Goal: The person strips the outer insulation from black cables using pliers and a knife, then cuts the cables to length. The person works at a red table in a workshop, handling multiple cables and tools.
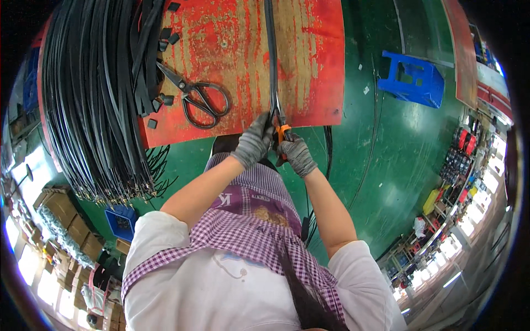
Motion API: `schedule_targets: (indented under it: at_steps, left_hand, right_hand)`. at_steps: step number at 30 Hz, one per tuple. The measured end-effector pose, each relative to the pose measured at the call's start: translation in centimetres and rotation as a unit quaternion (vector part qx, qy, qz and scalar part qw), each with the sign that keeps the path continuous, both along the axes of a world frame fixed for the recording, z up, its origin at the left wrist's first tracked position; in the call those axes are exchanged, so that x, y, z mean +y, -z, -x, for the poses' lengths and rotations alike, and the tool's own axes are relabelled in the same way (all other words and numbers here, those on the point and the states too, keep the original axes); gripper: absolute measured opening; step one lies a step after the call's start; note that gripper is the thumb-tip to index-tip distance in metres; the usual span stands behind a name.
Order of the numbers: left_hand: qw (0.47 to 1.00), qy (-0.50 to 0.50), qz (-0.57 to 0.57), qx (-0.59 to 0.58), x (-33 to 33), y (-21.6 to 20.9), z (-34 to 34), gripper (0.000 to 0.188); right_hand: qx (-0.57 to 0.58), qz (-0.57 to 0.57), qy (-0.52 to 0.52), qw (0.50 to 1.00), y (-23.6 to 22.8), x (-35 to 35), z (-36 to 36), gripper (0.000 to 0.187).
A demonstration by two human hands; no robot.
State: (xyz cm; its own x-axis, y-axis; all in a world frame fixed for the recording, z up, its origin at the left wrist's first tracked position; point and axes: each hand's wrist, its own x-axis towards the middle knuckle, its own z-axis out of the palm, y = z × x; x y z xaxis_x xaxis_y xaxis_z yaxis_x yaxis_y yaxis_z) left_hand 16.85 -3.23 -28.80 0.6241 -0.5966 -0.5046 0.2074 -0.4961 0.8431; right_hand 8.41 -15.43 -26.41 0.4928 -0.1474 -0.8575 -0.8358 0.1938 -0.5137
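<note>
My left hand (254, 144), in a grey glove, is closed on a flat black cable (271, 55) at the front edge of the worn red table (323, 83). The cable runs away from me to the far side of the tabletop. Orange-handled pliers (284, 132) are gripped in my right hand (298, 156), also gloved in grey. Their slim metal jaws lie right beside the cable; whether they bite on it I cannot tell. Black scissors (205, 105) rest on the table to the left, blades partly apart.
A thick bundle of black cables (94, 99) hangs over the table's left side, ends dangling. Small black pieces (174, 38) lie near it. A blue plastic stool (413, 80) is on the green floor at right, and a blue bin (120, 222) sits below the bundle.
</note>
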Motion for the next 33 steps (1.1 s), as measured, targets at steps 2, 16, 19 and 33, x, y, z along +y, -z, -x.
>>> schedule_targets:
  at_steps: [2, 16, 19, 33]
  left_hand:
    - [0.993, 0.006, -0.035, -0.11, 0.6, -0.1, 2.4, 0.033]
    - [0.993, 0.103, -0.052, -0.037, 3.3, 5.6, 7.0, 0.033]
    - [0.988, 0.115, -0.035, -0.101, 4.0, 4.6, 7.9, 0.029]
    - [0.895, -0.069, -0.195, -0.395, 3.9, 10.9, 11.7, 0.065]
  right_hand:
    - [0.014, 0.043, 0.002, 0.999, 1.2, 0.7, 1.4, 0.024]
    - [-0.058, 0.154, 0.046, 0.985, 4.4, 0.4, 4.1, 0.01]
    - [-0.023, 0.129, 0.065, 0.989, 5.0, 0.6, 4.5, 0.013]
    - [-0.059, 0.105, 0.155, 0.981, 3.7, 1.5, 1.8, 0.012]
